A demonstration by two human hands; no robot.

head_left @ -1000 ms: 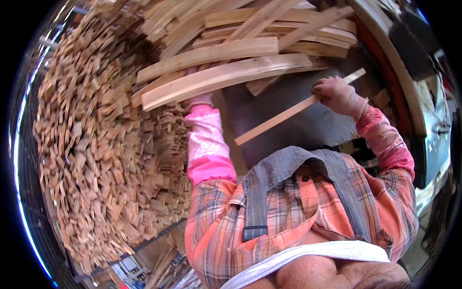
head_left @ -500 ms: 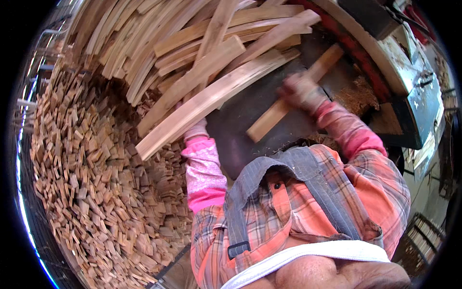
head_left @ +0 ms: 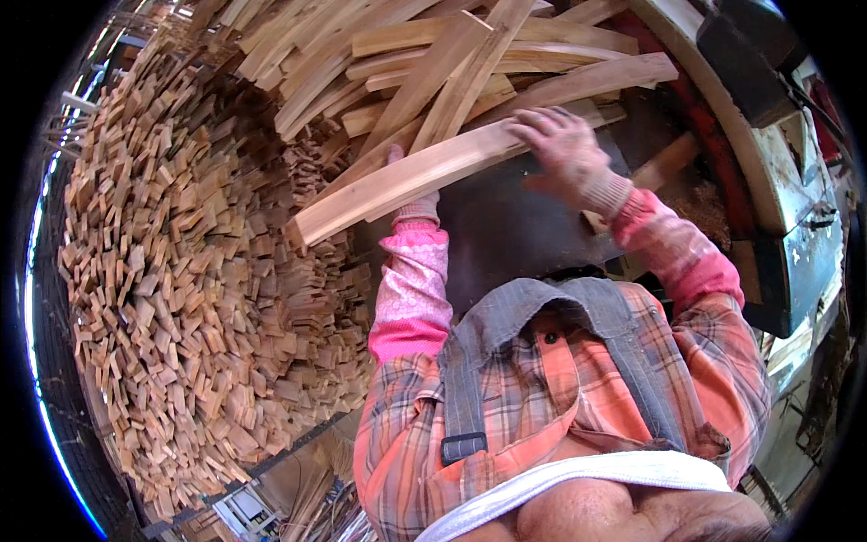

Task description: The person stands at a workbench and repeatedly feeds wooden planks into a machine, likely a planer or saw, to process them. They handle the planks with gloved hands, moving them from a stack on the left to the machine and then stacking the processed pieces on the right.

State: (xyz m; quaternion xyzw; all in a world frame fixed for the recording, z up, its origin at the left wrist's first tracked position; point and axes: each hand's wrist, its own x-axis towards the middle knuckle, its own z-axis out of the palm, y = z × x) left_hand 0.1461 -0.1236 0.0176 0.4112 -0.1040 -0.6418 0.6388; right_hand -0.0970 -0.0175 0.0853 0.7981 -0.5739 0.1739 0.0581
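Note:
A long, slightly curved wooden board (head_left: 424, 172) lies slantwise in front of me, over other boards. My left hand (head_left: 417, 210), in a pink knitted cuff, reaches under it and grips it; a fingertip shows past its far edge, and the rest of the fingers are hidden. At the board's right part, my right hand (head_left: 571, 155) has its fingers stretched out over the wood, the thumb apart from it. Beneath both is a dark flat work surface (head_left: 506, 217). A shorter wooden piece (head_left: 666, 161) lies on that surface, partly behind my right arm.
Several curved boards (head_left: 397, 41) are heaped at the far side. A tall stack of small cut wood pieces (head_left: 190, 307) fills the left. A machine with a red inner edge (head_left: 713, 135) and a blue panel (head_left: 799, 262) stands at the right, with sawdust (head_left: 709, 208) beside it.
My right hand has left the shorter wooden piece and moved up to the long board. That piece has shifted right. The view has swung slightly; my left hand keeps its grip.

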